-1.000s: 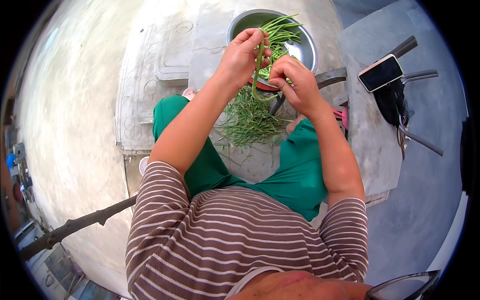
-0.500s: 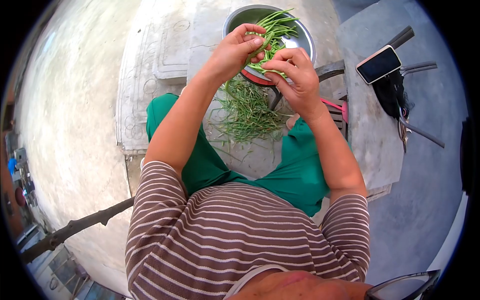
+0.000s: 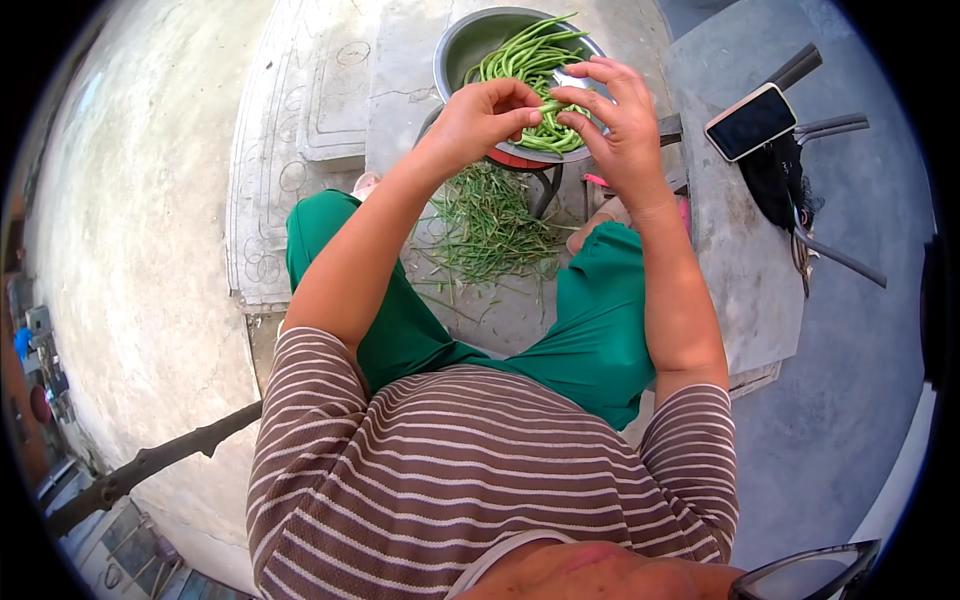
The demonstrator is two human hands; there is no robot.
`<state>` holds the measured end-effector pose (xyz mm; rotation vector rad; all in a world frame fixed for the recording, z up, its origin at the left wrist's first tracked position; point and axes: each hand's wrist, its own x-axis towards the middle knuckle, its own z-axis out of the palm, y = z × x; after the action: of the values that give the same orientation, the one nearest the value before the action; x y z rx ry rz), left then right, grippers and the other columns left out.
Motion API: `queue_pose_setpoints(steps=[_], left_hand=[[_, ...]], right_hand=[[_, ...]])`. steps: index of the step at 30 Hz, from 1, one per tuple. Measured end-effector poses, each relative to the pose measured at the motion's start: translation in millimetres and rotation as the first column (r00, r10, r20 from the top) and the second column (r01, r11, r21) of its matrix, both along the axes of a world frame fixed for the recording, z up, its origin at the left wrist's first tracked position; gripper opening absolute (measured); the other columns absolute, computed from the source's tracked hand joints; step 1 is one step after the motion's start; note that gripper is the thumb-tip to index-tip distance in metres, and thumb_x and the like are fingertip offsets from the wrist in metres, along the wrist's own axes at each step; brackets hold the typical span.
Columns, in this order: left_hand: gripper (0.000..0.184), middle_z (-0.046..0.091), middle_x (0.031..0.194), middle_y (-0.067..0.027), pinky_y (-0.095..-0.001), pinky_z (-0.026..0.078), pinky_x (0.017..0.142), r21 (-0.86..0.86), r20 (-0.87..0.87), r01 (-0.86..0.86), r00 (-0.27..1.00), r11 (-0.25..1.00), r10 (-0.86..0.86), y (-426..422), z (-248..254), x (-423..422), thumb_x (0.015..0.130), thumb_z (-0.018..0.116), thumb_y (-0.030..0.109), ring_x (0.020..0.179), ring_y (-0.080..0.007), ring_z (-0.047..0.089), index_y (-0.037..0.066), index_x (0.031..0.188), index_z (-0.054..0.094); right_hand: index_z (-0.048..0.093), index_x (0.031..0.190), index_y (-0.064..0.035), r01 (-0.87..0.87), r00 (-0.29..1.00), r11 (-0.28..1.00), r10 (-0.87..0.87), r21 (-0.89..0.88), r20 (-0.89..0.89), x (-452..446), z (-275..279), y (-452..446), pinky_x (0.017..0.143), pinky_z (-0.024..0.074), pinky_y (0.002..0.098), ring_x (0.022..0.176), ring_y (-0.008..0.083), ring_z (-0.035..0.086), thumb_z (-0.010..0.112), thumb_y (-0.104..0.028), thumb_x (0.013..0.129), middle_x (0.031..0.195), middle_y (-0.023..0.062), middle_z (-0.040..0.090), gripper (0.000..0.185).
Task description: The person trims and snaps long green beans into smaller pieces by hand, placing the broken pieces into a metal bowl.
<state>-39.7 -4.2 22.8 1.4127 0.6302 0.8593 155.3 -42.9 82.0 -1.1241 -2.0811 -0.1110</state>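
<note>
My left hand (image 3: 492, 115) is closed, with a short length of green bean (image 3: 549, 106) pinched between thumb and fingers. Close on its right, my right hand (image 3: 622, 115) has thumb and index finger bent around the far end of that bean, while its other fingers are raised. Both hands are over the near rim of a metal bowl (image 3: 452, 50). Long green beans (image 3: 530, 52) lie at the far side of the bowl, and more pieces (image 3: 553, 135) show below my fingers. My right hand hides part of the bowl.
A heap of thin green trimmings (image 3: 490, 225) covers the ground between my legs. The bowl rests on a dark-legged stand (image 3: 547, 190) with a red top. To the right, a phone (image 3: 750, 122) lies by a black cloth (image 3: 775, 190) and metal tubes. A branch (image 3: 150, 465) extends at left.
The long bean that hung below my left hand no longer shows; a short length is between my hands. My right hand has moved slightly up and right, its fingers more spread.
</note>
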Motion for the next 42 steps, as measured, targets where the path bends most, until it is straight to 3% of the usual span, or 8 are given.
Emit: queue_pose_setpoints(steps=[7, 11, 13, 19, 26, 31, 35, 42], left_hand=[[0.016, 0.062, 0.077, 0.0024, -0.0191, 0.045, 0.062, 0.33, -0.114, -0.267, 0.941, 0.905, 0.319, -9.7, 2.2, 12.1, 0.086, 0.068, 0.015, 0.071, -0.0031, 0.054, 0.001, 0.092, 0.065], [0.015, 0.063, 0.078, 0.002, -0.0193, 0.045, 0.063, 0.322, -0.062, -0.316, 0.933, 0.892, 0.354, -11.5, 2.4, 16.5, 0.086, 0.068, 0.014, 0.072, -0.0035, 0.055, 0.0, 0.093, 0.066], [0.016, 0.063, 0.078, 0.0018, -0.0197, 0.045, 0.063, 0.2, 0.043, -0.323, 0.946, 0.925, 0.321, -10.4, -0.5, 17.7, 0.086, 0.068, 0.013, 0.073, -0.004, 0.055, 0.0, 0.094, 0.066], [0.013, 0.062, 0.076, 0.0009, -0.0188, 0.042, 0.058, -0.047, 0.241, -0.312, 0.918, 0.949, 0.314, -13.5, 0.4, 23.7, 0.086, 0.067, 0.011, 0.066, -0.004, 0.051, 0.0, 0.093, 0.066], [0.009, 0.064, 0.079, -0.0039, -0.0212, 0.042, 0.057, -0.323, 0.454, -0.165, 0.837, 0.932, 0.306, -13.5, 0.2, 30.3, 0.087, 0.063, 0.007, 0.064, -0.0088, 0.053, 0.001, 0.095, 0.064], [0.012, 0.063, 0.088, -0.007, -0.0301, 0.047, 0.066, -0.465, 0.553, 0.033, 0.792, 0.885, 0.261, -9.0, -6.5, 30.2, 0.088, 0.061, 0.008, 0.074, -0.0151, 0.057, 0.003, 0.099, 0.062], [0.013, 0.063, 0.091, -0.0064, -0.0331, 0.048, 0.068, -0.544, 0.533, 0.069, 0.798, 0.836, 0.281, -7.6, -6.9, 29.4, 0.089, 0.061, 0.01, 0.076, -0.016, 0.058, 0.003, 0.099, 0.062], [0.013, 0.063, 0.086, -0.0043, -0.0349, 0.049, 0.07, -0.516, 0.546, 0.103, 0.805, 0.85, 0.234, -5.4, -8.3, 27.0, 0.088, 0.062, 0.011, 0.077, -0.0156, 0.059, 0.003, 0.099, 0.062]], right_hand=[[0.066, 0.087, -0.0135, 0.059, 0.971, 0.994, -0.079, 0.097, 0.225, -5.0, -10.8, 3.6, 0.087, 0.0386, 0.0382, 0.107, 0.019, 0.056, 0.071, -0.017, 0.074, 0.101, -0.0034, 0.065, 0.014], [0.066, 0.085, -0.0096, 0.043, 0.998, 0.999, -0.043, -0.008, 0.039, -8.9, -18.6, 5.0, 0.084, 0.0435, 0.0365, 0.098, 0.0212, 0.06, 0.07, -0.012, 0.076, 0.095, 0.0012, 0.068, 0.011], [0.067, 0.087, -0.0059, -0.077, 0.934, 0.966, -0.016, -0.245, -0.356, -12.9, -20.6, 4.6, 0.079, 0.0488, 0.0317, 0.087, 0.0187, 0.064, 0.068, -0.008, 0.079, 0.092, 0.0048, 0.069, 0.008], [0.068, 0.094, 0.0017, -0.296, 0.667, 0.843, -0.154, -0.449, -0.729, -18.5, -30.0, 5.0, 0.078, 0.0501, 0.0257, 0.085, 0.0104, 0.062, 0.066, -0.008, 0.085, 0.096, 0.0064, 0.069, 0.013], [0.066, 0.095, 0.0011, -0.463, 0.359, 0.792, -0.242, -0.398, -0.901, -30.3, -29.9, 7.9, 0.082, 0.0473, 0.025, 0.089, 0.0117, 0.061, 0.062, -0.009, 0.088, 0.101, 0.0102, 0.068, 0.012], [0.061, 0.1, -0.0053, -0.386, 0.174, 0.919, -0.014, -0.081, -0.985, -6.5, -10.1, 27.0, 0.088, 0.0454, 0.0335, 0.105, 0.0199, 0.059, 0.061, -0.015, 0.091, 0.111, 0.0144, 0.064, 0.013], [0.061, 0.111, -0.0068, -0.02, 0.64, 0.901, -0.321, -0.433, -0.698, 2.7, -4.8, 33.0, 0.091, 0.0421, 0.0293, 0.103, 0.0178, 0.059, 0.065, -0.013, 0.088, 0.121, 0.0154, 0.057, 0.024], [0.066, 0.087, -0.0069, -0.104, 0.92, 0.964, -0.001, -0.246, -0.392, -0.4, -13.6, 25.0, 0.077, 0.0453, 0.0289, 0.088, 0.017, 0.059, 0.072, -0.014, 0.078, 0.093, 0.0023, 0.062, 0.013]])
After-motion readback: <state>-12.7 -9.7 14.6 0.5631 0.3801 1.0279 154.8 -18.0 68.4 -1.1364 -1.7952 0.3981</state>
